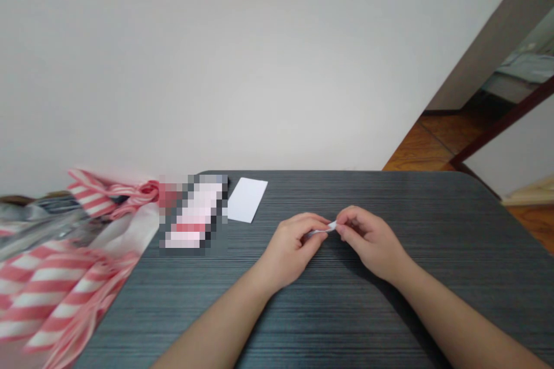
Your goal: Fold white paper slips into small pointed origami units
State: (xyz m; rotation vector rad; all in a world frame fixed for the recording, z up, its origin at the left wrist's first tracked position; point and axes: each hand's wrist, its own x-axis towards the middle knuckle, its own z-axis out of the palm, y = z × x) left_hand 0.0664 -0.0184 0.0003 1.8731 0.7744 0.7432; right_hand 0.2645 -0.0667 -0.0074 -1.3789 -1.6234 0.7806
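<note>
"Fingers (312,221) first: what state?"

"Left hand (285,251): thumb and fingers drawn narrow, holding a thin white strip (332,225). Right hand (375,242): fingertips pinched on the strip's right end."

"Strip location?"

"Between the two hands, over the middle of the dark table (324,323). Contact with the surface unclear."

"Other items?"

"White card (247,200), flat, far left on the table. Pixelated oblong object (199,207) just left of it. Red-and-white striped cloth (56,282) beyond the table's left edge."
</note>
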